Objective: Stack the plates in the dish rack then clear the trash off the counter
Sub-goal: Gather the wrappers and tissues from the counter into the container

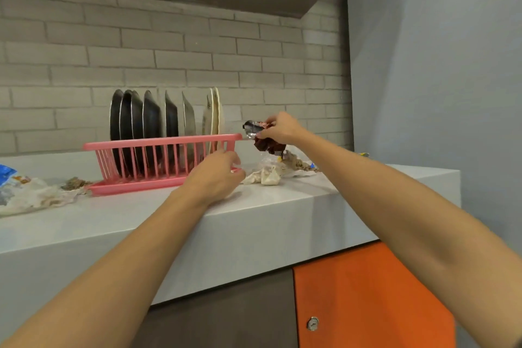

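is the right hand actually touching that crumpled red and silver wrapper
Touching. The head view shows the right hand pinching the crumpled wrapper between thumb and fingers, held above the trash pile on the counter.

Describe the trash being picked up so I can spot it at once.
Find the pink dish rack on the grey counter. Just past its right end, the right hand pinches a crumpled wrapper: dark red and silver, held above the pale scraps.
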Demonstrator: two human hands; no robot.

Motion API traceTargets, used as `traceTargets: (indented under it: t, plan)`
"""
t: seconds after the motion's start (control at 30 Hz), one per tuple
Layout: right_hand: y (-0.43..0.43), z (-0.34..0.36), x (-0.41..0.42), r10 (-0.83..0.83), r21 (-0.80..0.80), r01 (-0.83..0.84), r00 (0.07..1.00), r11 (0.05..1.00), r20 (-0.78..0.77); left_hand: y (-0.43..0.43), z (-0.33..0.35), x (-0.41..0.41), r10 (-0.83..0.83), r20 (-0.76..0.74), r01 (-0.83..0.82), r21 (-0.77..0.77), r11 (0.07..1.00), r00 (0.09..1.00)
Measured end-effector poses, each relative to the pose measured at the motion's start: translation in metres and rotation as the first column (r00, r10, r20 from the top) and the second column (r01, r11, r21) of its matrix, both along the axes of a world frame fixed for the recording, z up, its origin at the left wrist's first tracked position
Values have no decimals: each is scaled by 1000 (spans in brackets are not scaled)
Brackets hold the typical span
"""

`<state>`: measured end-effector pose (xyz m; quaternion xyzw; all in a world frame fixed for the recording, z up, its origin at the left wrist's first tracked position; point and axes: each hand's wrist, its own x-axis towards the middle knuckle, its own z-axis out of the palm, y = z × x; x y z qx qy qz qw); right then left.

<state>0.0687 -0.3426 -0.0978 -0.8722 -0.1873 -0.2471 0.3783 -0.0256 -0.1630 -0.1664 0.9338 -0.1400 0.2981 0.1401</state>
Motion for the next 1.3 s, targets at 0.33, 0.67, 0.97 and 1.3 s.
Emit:
traceTargets:
  t: [0.33, 0.67, 0.97, 1.3]
  plan:
    - [-17, 10, -67, 171, 450, -224, 973, 864, 156, -4, 4, 20, -18, -87, 20, 14, 1000, 996]
    - [-62, -40, -112, 188, 307, -225, 971, 925, 145, -47, 12, 48, -58, -470, -4, -130, 991, 881]
    - [-46, -64, -116, 252, 306, -278, 960, 910, 124, -28, 7, 48, -29, -252, -29, -221, 975, 967]
    - [-49, -65, -116, 301, 349, -321, 947, 880, 110, -8, 12, 40, 130, 28, -120, -234, 965, 991]
